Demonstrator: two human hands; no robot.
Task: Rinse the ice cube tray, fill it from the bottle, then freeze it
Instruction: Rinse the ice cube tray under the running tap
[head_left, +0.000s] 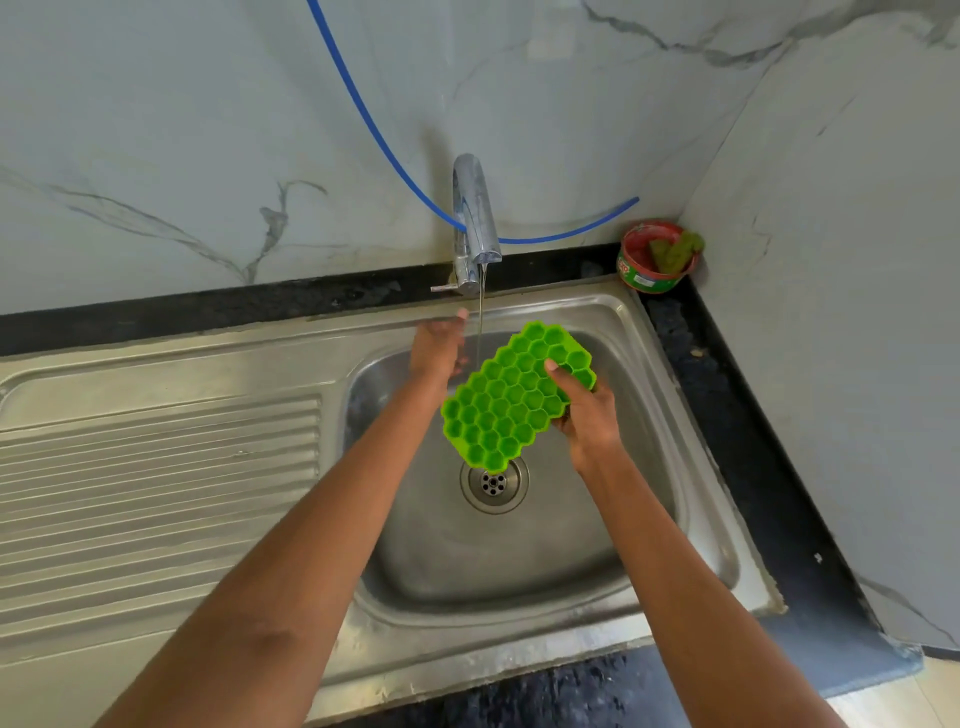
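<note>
Marble wall (208, 130) up top, steel sink (519, 545) across the middle of the frame, tap (475, 218) running a thin stream (480, 312). Looks like the rinse step to me. My right grip (587, 415) pinches the right edge of the green ice cube tray (498, 405), thumb on top of the cells, holding it tilted over the basin above the drain (493, 483), dead centre. The tray sits just right of the water, not under it as far as I can tell. My left grip (439, 345) is spread loose beside the stream, holding nothing. Next move, I reckon: slide the tray left under the flow so every cell gets wet.
</note>
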